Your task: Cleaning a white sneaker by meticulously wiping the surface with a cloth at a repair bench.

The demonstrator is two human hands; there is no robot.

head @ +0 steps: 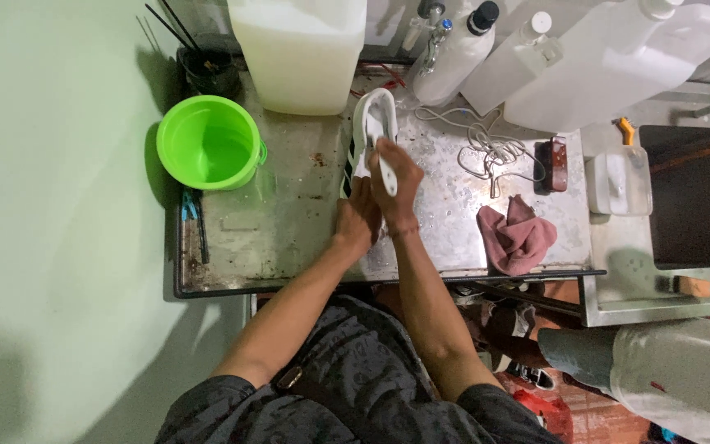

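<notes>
Grip: white shoe (369, 131) steadied by left hand (358, 215), white brush (388, 174) clasped in right hand (396, 182) above it; green bucket (209, 141) kept left of shoe.

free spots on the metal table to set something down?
Bare patch on the metal table between the green bucket and the shoe that both hands hold. Smaller patch between the hands and the pink cloth. Crowded at the back: jugs, bottles; laces and brush at right.

A green bucket (209, 141) stands on the metal bench (281, 222), left of a big white jug (299, 53). Right of that jug lie white laces (491, 150), a brown brush (557, 164) and a pink rag (516, 234).
</notes>
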